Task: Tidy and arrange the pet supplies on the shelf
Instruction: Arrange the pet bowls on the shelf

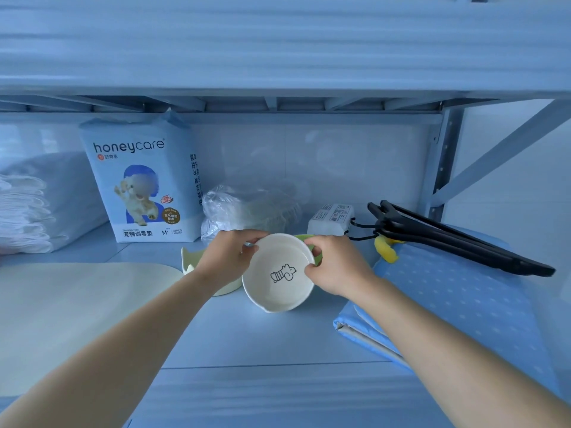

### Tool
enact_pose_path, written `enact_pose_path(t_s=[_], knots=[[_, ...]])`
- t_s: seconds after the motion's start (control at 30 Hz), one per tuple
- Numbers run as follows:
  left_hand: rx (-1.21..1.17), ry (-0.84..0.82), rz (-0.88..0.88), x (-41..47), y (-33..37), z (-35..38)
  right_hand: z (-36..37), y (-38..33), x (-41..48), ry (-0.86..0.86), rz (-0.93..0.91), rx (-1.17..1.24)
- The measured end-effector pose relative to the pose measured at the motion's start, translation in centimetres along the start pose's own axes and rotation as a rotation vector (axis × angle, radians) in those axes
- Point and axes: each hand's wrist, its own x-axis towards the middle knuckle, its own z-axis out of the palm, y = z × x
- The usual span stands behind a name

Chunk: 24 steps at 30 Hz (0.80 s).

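Note:
A white pet bowl [278, 288] with a small cartoon drawing inside is tilted toward me at the middle of the shelf. My left hand [227, 257] grips its left rim and my right hand [335, 267] grips its right rim. A green item [306, 237] shows just behind the bowl, mostly hidden by my right hand. A pale green bowl stand [188, 261] sits partly hidden under my left wrist.
A honeycare pad pack [140, 180] stands at the back left beside folded white pads [27, 211]. A plastic-wrapped bundle [247, 208], a white box [332, 219], black hangers [448, 236] on a blue dotted cloth [457, 304], a yellow toy [386, 248] and a cream mat [71, 310] surround the bowl.

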Motion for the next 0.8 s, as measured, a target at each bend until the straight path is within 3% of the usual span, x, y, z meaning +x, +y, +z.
enact_pose_path(t_s=[0.3, 0.53, 0.8], knots=[[0.249, -0.125, -0.029, 1.9, 0.6, 0.5, 0.9, 1.0, -0.6, -0.062, -0.016, -0.119], [0.241, -0.225, -0.023, 1.1, 0.3, 1.8, 1.2, 2.4, -2.1, -0.244, -0.048, -0.067], [0.158, -0.198, -0.109, 0.1, -0.4, 3.1, 1.0, 2.1, -2.7, -0.246, -0.150, -0.004]])
